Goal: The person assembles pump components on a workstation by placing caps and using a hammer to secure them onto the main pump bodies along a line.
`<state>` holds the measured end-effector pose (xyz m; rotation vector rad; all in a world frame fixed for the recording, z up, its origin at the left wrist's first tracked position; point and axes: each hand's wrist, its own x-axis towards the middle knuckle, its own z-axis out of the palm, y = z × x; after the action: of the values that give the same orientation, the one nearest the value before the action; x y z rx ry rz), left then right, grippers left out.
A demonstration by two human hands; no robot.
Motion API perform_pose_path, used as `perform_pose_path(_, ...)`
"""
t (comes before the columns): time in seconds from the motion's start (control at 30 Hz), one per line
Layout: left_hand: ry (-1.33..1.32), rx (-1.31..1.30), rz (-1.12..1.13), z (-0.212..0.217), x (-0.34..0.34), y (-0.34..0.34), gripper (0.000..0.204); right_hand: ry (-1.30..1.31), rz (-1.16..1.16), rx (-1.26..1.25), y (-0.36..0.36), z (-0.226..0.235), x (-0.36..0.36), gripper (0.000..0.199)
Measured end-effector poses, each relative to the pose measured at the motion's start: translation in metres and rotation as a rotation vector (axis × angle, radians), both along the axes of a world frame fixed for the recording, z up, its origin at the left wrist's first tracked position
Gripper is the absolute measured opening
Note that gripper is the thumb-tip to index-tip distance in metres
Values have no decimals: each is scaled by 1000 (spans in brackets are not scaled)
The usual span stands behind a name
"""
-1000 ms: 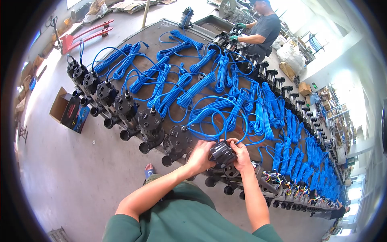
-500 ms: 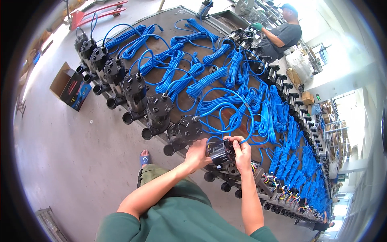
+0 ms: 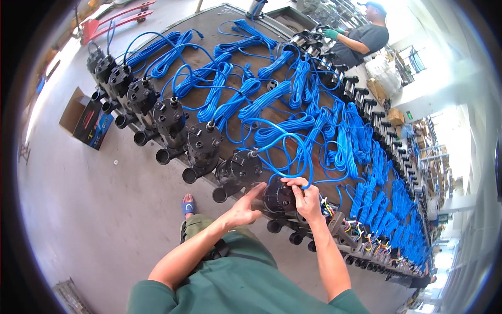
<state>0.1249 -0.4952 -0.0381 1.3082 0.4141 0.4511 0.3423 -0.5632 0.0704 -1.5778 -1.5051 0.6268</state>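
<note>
Just below the middle of the view, a black round pump cover [image 3: 278, 197] sits level on a pump body in the near row. My right hand [image 3: 307, 201] is closed at its right edge, with thumb and fingers pinched around the blue cable [image 3: 308, 175] where it meets the cover; the exact grip point is hidden. My left hand [image 3: 243, 209] is at the cover's left side, thumb spread from the stretched fingers, holding nothing. Its fingertips reach between this cover and the neighbouring finished-looking pump [image 3: 240, 168], whose own blue cable loops over the table.
Several black pumps [image 3: 171, 119] line the table's left edge. Bundled blue cables [image 3: 261, 99] cover the brown tabletop [image 3: 209, 49]. Pump bodies with coloured wires [image 3: 366, 238] continue to the right. A co-worker [image 3: 366, 34] in green gloves stands across. An open carton [image 3: 86, 119] lies on the floor.
The black cover has gone from tilted in my hands to level on the pump body. My left hand has let go and moved left; the cable loop by my right hand has shrunk.
</note>
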Motion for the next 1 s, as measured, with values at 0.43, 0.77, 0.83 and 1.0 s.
perform_pose_path(0.43, -84, -286, -63, 30, 28, 17, 93, -66, 214, 90, 8, 0, 19, 10)
perform_pose_path(0.77, 130, -55, 70, 50, 61, 9, 72, 999, -19, -101, 42, 59, 26, 20)
perform_pose_path(0.83, 107, -23, 108, 52, 63, 7, 67, 1477, -62, 53, 71, 69, 38, 20)
perform_pose_path(1.0, 63, 11, 123, 47, 69, 2, 65, 1088, -442, -106, 70, 29, 106, 38)
